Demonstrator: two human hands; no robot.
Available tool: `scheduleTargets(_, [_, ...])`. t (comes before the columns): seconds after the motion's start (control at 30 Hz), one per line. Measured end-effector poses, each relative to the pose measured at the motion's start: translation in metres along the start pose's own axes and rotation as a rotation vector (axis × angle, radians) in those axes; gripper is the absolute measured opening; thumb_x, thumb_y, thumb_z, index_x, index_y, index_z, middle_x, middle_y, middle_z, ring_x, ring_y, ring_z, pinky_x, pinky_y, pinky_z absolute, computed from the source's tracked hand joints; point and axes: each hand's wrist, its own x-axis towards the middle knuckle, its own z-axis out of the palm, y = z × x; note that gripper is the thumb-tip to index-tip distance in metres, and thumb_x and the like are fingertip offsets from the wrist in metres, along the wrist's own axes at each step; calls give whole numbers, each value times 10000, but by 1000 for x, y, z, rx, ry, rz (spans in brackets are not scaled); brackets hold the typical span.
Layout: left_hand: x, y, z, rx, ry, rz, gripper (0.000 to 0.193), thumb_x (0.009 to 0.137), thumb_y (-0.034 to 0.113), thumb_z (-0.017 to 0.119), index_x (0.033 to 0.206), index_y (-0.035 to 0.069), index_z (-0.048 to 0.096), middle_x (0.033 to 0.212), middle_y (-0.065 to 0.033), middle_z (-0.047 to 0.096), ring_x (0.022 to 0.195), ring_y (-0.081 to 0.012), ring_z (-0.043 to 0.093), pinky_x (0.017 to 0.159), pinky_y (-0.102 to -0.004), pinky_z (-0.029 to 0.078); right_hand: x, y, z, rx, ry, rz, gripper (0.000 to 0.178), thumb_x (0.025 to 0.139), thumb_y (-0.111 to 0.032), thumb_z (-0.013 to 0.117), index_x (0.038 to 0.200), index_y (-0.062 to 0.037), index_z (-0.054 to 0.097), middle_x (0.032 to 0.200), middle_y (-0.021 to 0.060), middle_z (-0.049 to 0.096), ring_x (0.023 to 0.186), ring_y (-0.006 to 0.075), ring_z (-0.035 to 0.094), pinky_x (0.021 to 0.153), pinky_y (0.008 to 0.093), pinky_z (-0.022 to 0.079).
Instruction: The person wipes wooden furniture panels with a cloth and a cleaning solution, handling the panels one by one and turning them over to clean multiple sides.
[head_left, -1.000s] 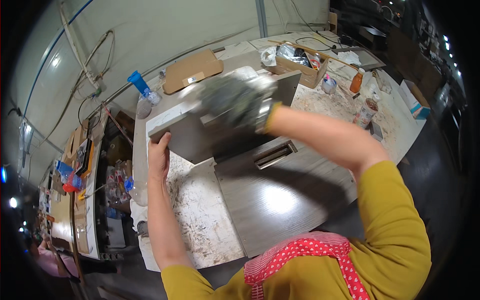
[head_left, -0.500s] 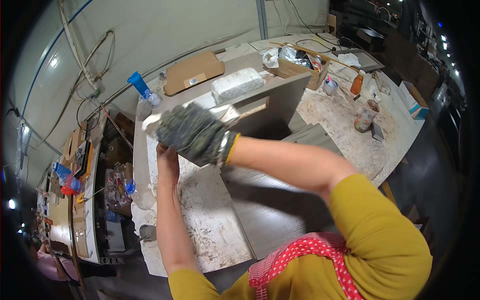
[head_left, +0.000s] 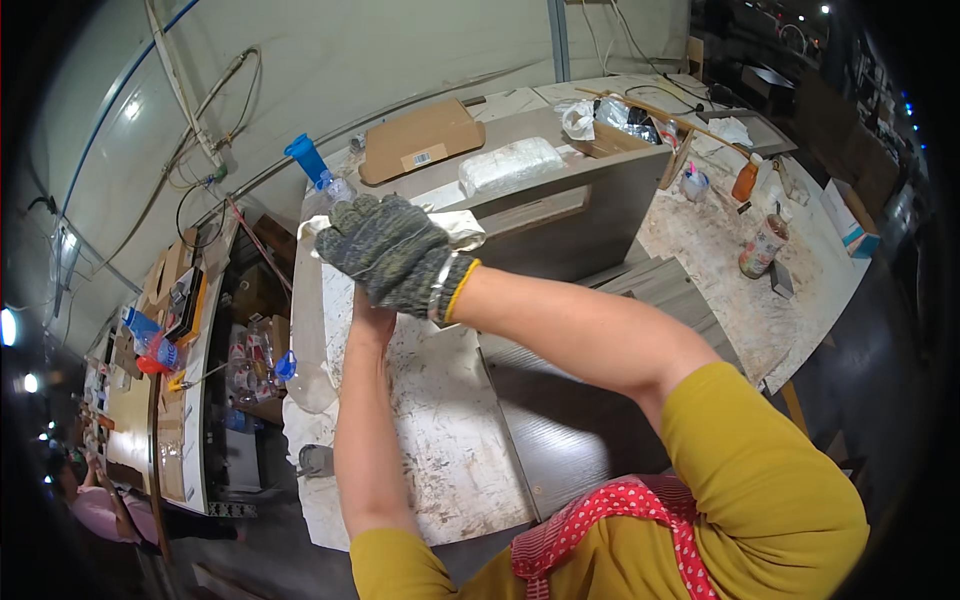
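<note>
A dark grey wood-grain panel [head_left: 610,215] with a rectangular cutout stands on edge across the worktable. At its left end my right hand [head_left: 390,250], in a dark knitted glove with a yellow cuff, is closed on a white cloth [head_left: 462,230] that sticks out on both sides of the glove. Just beneath, my bare left hand [head_left: 372,322] is by the same end of the panel; its fingers are hidden behind the glove. Another grey wood-grain panel [head_left: 560,420] lies flat in front of me, partly in my arm's shadow.
Behind the panel lie a wrapped white block [head_left: 512,166] and a flat cardboard box [head_left: 422,140]. An orange bottle [head_left: 745,178] and a labelled jar [head_left: 764,246] stand to the right. A clear bottle [head_left: 312,385] is at the left edge. Another person [head_left: 115,512] is far left.
The whole view has shifted, so most things appear farther right. My gloved hand remains at the panel's left end with the cloth, and my left hand is now more hidden beneath it.
</note>
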Motion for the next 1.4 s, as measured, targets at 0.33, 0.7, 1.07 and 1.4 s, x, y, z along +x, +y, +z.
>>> scheduleTargets(0.33, [21,2,15,393,-56,90,477,804,178,615,1192,-22,424,1151,-108,513,1050,-181,473,922,-302,348,-71,104,-78,-119,-174,327,230,729,-140,511,937,-57,563,895,153,548,810,299,533,688,390,443])
scheduleTargets(0.7, [23,-6,24,310,-93,109,529,796,215,649,1212,-8,412,1173,-85,505,1069,-183,463,948,-312,322,-85,121,-57,-259,35,189,215,745,-138,484,906,-19,563,858,170,592,768,303,585,724,385,471])
scheduleTargets(1.07, [25,-15,15,219,-56,68,449,832,144,585,1214,-16,412,1195,-105,494,1071,-196,478,941,-328,347,-43,62,-41,-86,45,6,198,666,-166,581,837,-68,604,820,139,603,783,292,597,688,403,462])
scheduleTargets(1.4, [-3,-14,50,362,-17,161,393,794,135,634,1122,-6,473,1080,-64,538,990,-167,489,898,-293,350,-141,184,-82,-307,153,496,190,801,-213,455,823,-59,566,802,177,551,750,337,532,691,414,426])
